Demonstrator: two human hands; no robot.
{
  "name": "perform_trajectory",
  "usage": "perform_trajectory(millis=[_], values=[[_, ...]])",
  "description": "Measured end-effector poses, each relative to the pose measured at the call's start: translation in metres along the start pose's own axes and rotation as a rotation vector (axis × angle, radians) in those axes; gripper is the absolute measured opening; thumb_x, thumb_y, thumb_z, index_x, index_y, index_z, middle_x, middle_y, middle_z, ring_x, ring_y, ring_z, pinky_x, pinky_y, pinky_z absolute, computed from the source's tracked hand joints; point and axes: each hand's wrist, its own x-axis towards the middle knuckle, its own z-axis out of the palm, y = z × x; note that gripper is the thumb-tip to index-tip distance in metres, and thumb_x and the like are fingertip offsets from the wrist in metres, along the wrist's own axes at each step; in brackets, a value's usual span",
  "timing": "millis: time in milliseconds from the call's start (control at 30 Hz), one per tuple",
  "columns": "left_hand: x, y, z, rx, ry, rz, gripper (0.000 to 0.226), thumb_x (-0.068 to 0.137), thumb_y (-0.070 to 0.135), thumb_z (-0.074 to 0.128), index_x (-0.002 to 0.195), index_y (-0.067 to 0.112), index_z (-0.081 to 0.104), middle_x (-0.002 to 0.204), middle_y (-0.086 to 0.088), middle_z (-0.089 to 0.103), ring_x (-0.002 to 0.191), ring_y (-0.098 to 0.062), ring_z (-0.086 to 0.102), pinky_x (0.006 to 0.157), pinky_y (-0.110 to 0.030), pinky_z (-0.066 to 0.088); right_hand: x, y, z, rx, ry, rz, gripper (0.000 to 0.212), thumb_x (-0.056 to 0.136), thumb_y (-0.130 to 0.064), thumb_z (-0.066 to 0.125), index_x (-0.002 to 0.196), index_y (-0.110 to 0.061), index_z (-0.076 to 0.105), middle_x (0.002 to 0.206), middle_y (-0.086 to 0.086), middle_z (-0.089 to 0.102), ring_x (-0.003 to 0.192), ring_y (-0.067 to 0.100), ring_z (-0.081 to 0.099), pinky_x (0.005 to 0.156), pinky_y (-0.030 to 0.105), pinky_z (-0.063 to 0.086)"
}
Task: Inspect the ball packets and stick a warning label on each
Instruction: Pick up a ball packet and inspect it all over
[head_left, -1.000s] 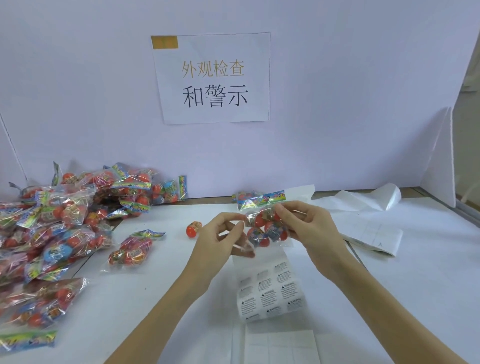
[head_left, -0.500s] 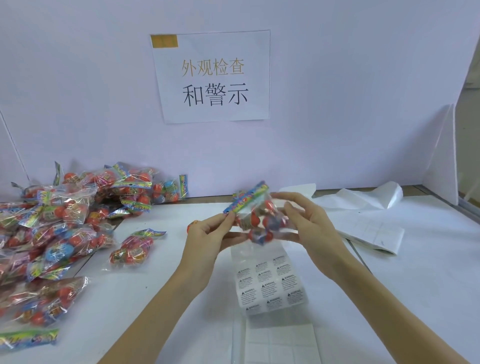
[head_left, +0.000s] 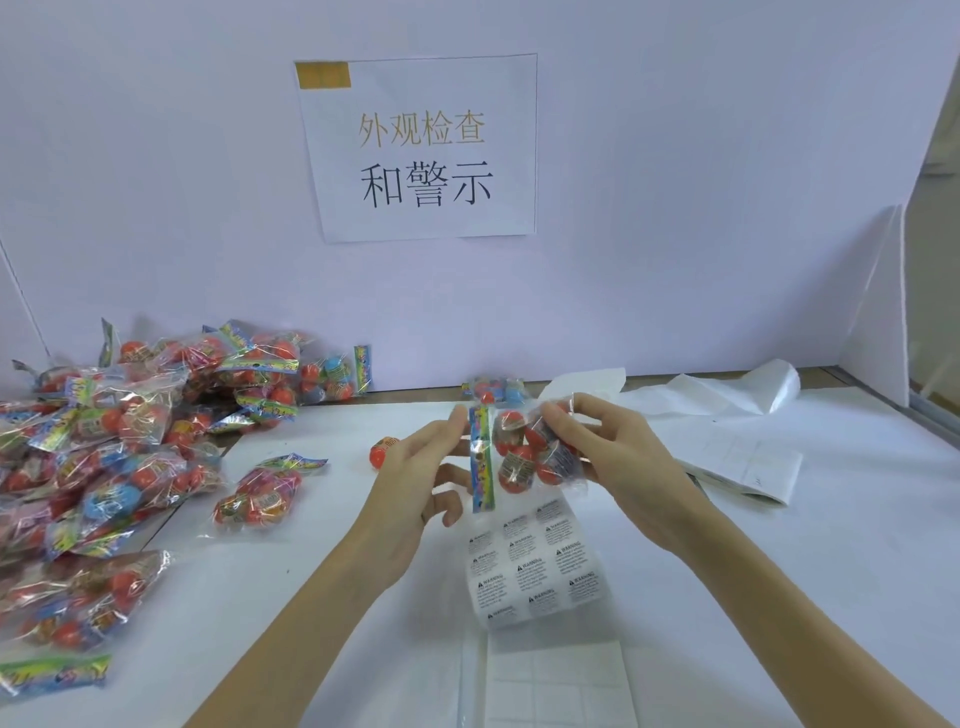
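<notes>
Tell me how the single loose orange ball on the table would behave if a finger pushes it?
The loose orange ball would probably roll: it looks round and lies unwrapped on the smooth white table. It seems light, since it is small. It may stop against the left hand, which is close beside it.

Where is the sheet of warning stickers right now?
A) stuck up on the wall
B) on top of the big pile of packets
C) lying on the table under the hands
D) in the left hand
C: the sticker sheet lies flat on the table, just below the ball packet held up by the left hand and right hand.
</notes>
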Motion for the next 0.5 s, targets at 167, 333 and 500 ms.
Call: perform_trajectory(millis=[167,333,500], values=[[0.003,-0.011,0.001,0.133,0.166,0.118,0.028,0.098,0.033,0.07,0.086,0.007,0.07,0.085,-0.016,0.066,0.066,-0.025,0.051,0.045,-0.025,0.039,-0.004,0.004,0.01,-0.207,-0.045,0.01,0.05,0.096,-0.058,0.057,0.098,-0.012,0.076,0.089,0.002,0.079,0.075,0.011,0.071,0.071,0.021,0.055],[0.004,-0.005,-0.001,0.154,0.224,0.198,0.027,0.097,0.03,0.073,0.079,0.01,0.071,0.071,-0.002,0.066,0.055,-0.012,0.053,0.044,-0.024,0.04,-0.003,0.005,0.011,-0.186,0.032,-0.028,0.033,0.104,-0.043,0.055,0.104,-0.027,0.084,0.095,-0.001,0.081,0.081,0.011,0.071,0.078,0.024,0.059],[0.003,-0.002,0.003,0.152,0.24,0.23,0.025,0.099,0.029,0.069,0.085,0.008,0.071,0.069,0.002,0.066,0.05,-0.007,0.051,0.041,-0.019,0.037,-0.002,0.002,0.016,-0.043,0.025,0.021,0.037,0.107,-0.041,0.05,0.106,-0.025,0.084,0.099,0.007,0.081,0.092,0.03,0.074,0.086,0.034,0.06]])
